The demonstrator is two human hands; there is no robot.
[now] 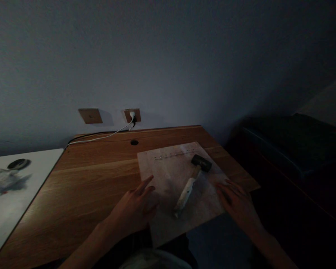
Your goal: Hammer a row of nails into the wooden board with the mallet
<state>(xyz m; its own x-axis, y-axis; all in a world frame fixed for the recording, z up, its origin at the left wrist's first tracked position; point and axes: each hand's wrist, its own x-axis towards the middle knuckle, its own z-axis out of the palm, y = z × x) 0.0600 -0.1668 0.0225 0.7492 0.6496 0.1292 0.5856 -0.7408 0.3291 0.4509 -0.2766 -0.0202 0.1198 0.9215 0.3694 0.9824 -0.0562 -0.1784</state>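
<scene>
A pale square board (168, 170) lies on a wooden desk (95, 179), its near corner overhanging the front edge. On the board rests a mallet (192, 183) with a black head and a light handle. A row of small nails or pins (172, 154) stands along the board's far edge. My left hand (137, 209) lies flat with fingers spread on the board's left edge. My right hand (235, 203) rests flat, fingers stretched out, on the board's right edge. Neither hand holds anything.
Two wall sockets (133, 115) sit behind the desk, with a white cable (100, 137) plugged in and running left. A cable hole (134, 142) is in the desk top. A white surface (8, 194) with a dark round object adjoins at left. Dark furniture (294, 145) stands at right.
</scene>
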